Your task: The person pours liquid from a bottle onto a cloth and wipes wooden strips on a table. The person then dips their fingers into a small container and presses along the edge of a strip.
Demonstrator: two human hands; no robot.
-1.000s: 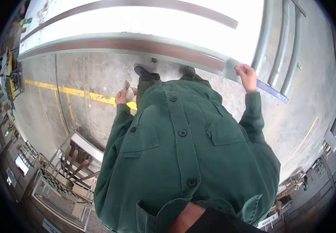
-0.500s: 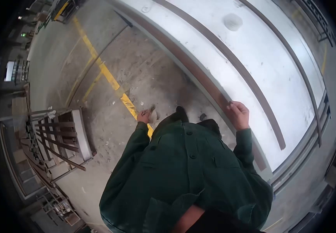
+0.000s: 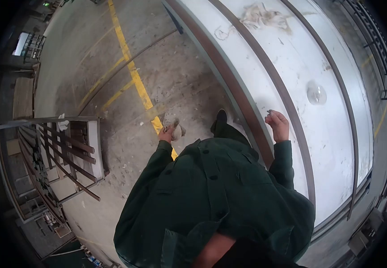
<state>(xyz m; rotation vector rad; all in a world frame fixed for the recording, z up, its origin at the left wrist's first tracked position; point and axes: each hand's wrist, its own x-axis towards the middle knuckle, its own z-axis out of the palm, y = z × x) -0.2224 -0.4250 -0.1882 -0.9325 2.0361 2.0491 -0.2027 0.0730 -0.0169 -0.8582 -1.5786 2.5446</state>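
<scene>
My left hand point(image 3: 166, 133) hangs over the floor at the left of my body, its fingers closed on a crumpled grey-beige rag point(image 3: 178, 131). At the right, my right hand point(image 3: 278, 127) is in a pinch just above the near side of a long white-topped table point(image 3: 307, 134). A small dark bit point(image 3: 269, 111) shows at its fingertips, too small to name. Brown strips run lengthwise over the table; one strip point(image 3: 271, 67) lies just right of that hand, and another brown strip point(image 3: 229, 73) follows the near edge.
Another crumpled cloth point(image 3: 265, 18) lies at the table's far end, and a clear round object point(image 3: 317, 93) sits between the strips. At the left stands a rack point(image 3: 96, 152) with several brown bars sticking out. A dark cable point(image 3: 144, 47) crosses the floor and its yellow line point(image 3: 124, 44).
I have stepped forward along the table, so the far cloth has come into view. My right hand has gone from above the edge strip to above the white top. Both hands stay closed.
</scene>
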